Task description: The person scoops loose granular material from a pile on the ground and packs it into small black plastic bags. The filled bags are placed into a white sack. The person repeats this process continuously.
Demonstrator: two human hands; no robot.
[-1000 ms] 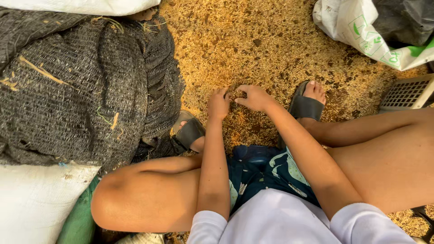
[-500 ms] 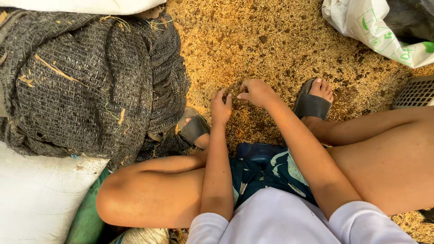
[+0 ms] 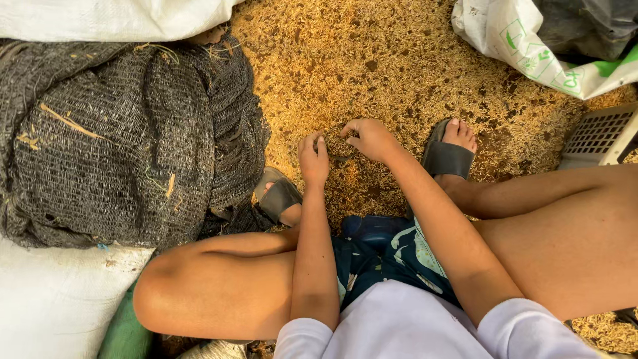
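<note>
Loose rice husk (image 3: 399, 60) covers the ground — light, dry stuff that would spill from a pinch, better scooped. Between both hands sits a small dark clump (image 3: 340, 145). The left hand (image 3: 314, 159) curls beside it; the right hand (image 3: 372, 138) pinches its far edge — fingers bent, nearly closed.

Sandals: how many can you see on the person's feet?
2. The left sandal is beside the dark net bundle. The right sandal sits on the grain-covered ground, just right of the right hand.
</note>
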